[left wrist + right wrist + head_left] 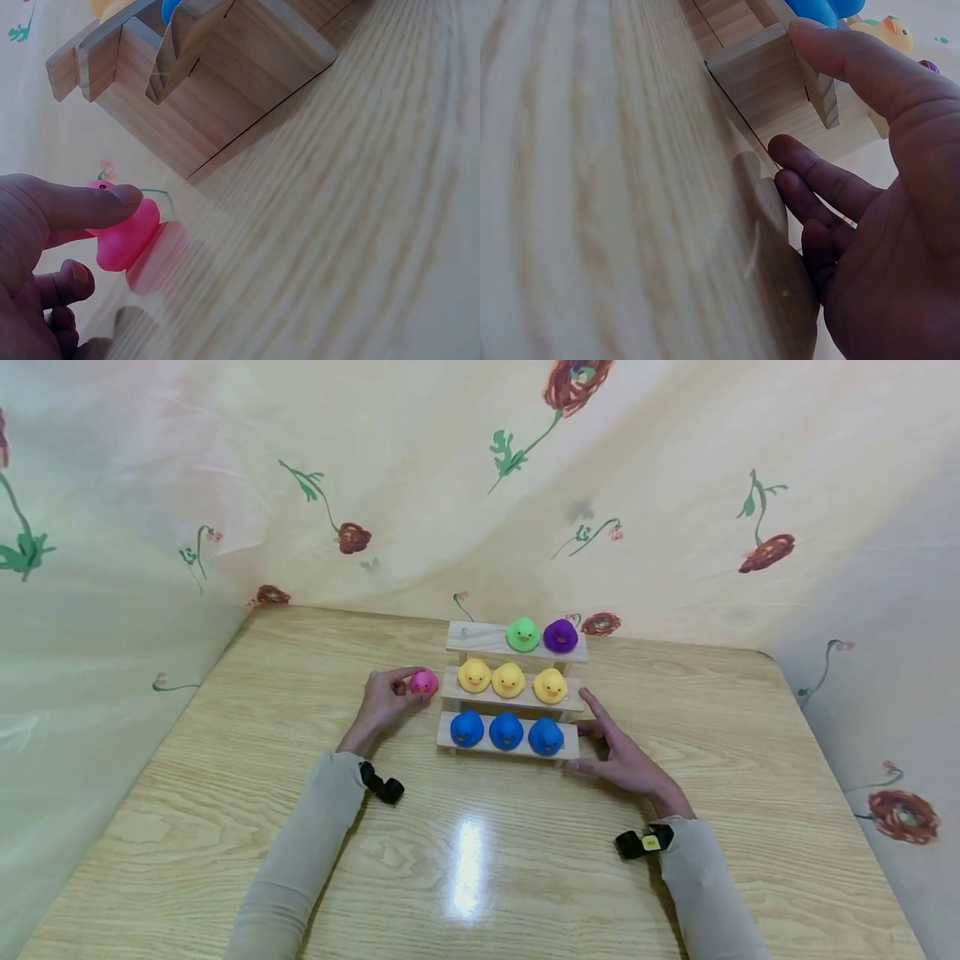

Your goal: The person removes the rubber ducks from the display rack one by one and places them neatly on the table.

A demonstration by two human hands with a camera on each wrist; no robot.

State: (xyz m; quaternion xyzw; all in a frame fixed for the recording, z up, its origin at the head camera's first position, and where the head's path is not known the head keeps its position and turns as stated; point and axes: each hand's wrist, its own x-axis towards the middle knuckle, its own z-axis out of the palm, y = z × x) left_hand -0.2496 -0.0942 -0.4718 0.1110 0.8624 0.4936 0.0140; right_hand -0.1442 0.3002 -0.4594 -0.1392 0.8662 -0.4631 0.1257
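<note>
A pink rubber duck (424,683) is between the thumb and forefinger of my left hand (384,702), just left of a three-step wooden stand (480,637). In the left wrist view the pinched duck (129,238) is low over the table, close to its own reflection. At the stand's right end is my right hand (622,762), fingers spread and holding nothing. Its thumb (840,52) meets the edge of the lowest shelf in the right wrist view; the other fingertips lie beside the end panel, loosely bent.
Three blue ducks (506,732) line the lowest shelf, and three yellow ducks (508,680) the middle one. On the top shelf a green duck (523,634) and a purple duck (560,636) sit toward the right. Flowered cloth (420,485) hangs behind the wooden table (405,877).
</note>
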